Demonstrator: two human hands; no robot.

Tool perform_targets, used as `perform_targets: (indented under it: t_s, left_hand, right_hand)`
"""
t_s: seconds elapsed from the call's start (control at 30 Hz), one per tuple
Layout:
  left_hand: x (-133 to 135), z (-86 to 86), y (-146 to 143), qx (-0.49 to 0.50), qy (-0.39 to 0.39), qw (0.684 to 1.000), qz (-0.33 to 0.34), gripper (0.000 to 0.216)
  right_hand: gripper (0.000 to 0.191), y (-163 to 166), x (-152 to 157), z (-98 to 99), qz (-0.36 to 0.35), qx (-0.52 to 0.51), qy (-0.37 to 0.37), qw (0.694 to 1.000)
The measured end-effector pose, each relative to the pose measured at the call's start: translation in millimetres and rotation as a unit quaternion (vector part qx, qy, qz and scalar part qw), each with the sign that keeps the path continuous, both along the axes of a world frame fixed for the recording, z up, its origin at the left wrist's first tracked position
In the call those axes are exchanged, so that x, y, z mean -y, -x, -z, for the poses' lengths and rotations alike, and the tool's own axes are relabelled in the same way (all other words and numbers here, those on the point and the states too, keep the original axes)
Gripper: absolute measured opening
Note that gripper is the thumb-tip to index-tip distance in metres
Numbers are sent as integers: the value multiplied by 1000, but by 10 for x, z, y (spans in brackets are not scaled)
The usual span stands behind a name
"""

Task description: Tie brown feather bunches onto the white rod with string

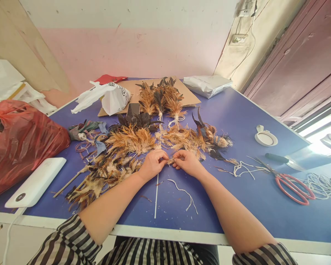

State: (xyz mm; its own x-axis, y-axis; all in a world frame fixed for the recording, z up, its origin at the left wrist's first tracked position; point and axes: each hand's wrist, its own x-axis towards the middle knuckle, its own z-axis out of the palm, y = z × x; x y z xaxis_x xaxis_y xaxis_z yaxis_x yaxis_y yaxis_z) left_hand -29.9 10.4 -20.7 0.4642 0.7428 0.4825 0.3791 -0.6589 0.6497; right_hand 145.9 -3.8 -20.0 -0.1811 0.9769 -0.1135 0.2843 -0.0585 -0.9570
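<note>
My left hand [152, 164] and my right hand [189, 164] meet over the near middle of the table, thumbs and fingertips pinched together. Between them they hold small feather quills [170, 161], pale and thin; their exact number is hidden. Just beyond my hands lie loose orange-brown feathers [180, 138], with a larger pile of brown and black feathers [135, 138] to the left. A loose piece of white string [183, 190] rests below my fingers. Three tied feather bunches [160, 97] lie farther back, partly on cardboard.
Red-handled scissors [295, 188], a knife [277, 158], tangled string [324, 186] and a tape roll [266, 138] are at right. At left are a white power bank [35, 182] and a red plastic bag [24, 143]. A wrapped feather bundle [212, 136] lies right of centre.
</note>
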Motion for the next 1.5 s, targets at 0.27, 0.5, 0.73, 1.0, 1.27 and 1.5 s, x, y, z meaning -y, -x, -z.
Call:
perform_targets:
  t_s: [0.27,0.5,0.73,1.0,1.27,1.5]
  left_hand:
    - [5,-15,61,-66,3,997,37,11]
    - [1,-26,79,-92,-13,994,56,12]
    - [4,-33,76,-81,32,995,57,8]
    - [-16,-109,34,127,411,903,10,23]
    - [-23,-153,50,178,344,920,-57,21]
    - [-304,-323,487,42,54,958,-279,11]
  right_hand:
    - [5,-98,5,45,18,127,-161,979]
    - [11,-104,29,-45,10,193,-220,956]
    - [11,-115,30,-30,16,181,-206,962]
    - [8,-12,114,-120,12,109,-271,956]
    - [18,77,203,-227,13,106,-322,941]
    - [20,-219,33,-220,142,119,-336,924]
